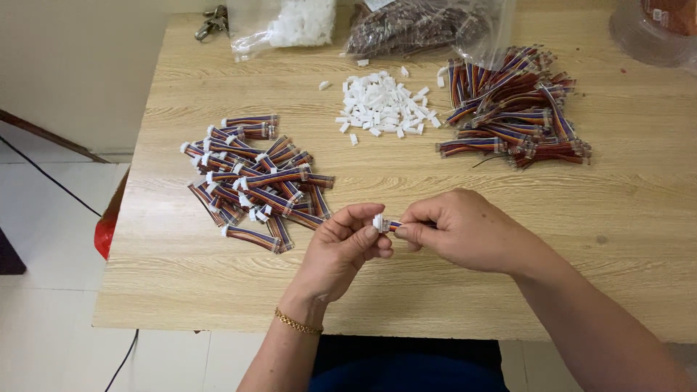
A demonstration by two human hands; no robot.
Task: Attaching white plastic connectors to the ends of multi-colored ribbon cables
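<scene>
Held above the near middle of the desk (639, 218): one short multicoloured wire lead (394, 225), long axis running left to right, roughly level. White connector housing (378, 222) at its left end, pointing toward the left hand (341, 250); remaining wire hidden inside the right hand (465, 229). Left grip closed, thumb and forefinger pinching the white housing. Right grip closed, thumb and fingers clamped on the lead just beside the housing. Both hands nearly touching. Farther left on the desk, a pile of finished leads with white ends (254, 178). Beyond the hands, a heap of loose white housings (385, 105); to its right, a pile of bare wire leads (519, 109).
</scene>
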